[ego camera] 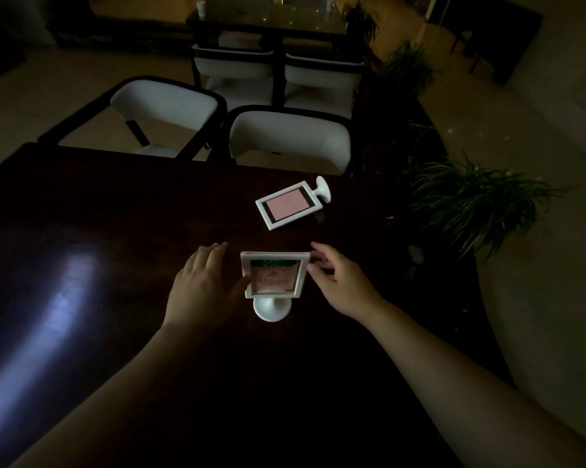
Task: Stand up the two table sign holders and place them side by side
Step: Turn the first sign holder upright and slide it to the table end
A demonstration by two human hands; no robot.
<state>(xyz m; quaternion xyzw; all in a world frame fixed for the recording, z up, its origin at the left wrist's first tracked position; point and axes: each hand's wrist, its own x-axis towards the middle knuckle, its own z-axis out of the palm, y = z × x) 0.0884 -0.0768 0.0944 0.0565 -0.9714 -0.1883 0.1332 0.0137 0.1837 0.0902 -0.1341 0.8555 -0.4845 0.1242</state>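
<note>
Near sign holder (274, 276): insert print too dim to read; left hand (202, 285) thumb tip hidden behind frame; forearms cropped below.

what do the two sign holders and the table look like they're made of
Upright sign holder and lying sign holder: probably white plastic, going by the smooth one-piece frame and round moulded foot; each holds a pinkish card, likely paper. Table: dark, possibly polished wood, glossy enough to show a light streak; too dim to be sure.

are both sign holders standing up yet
No, the far sign holder lies flat on the table, while the near sign holder stands on its round base between both hands.
</note>
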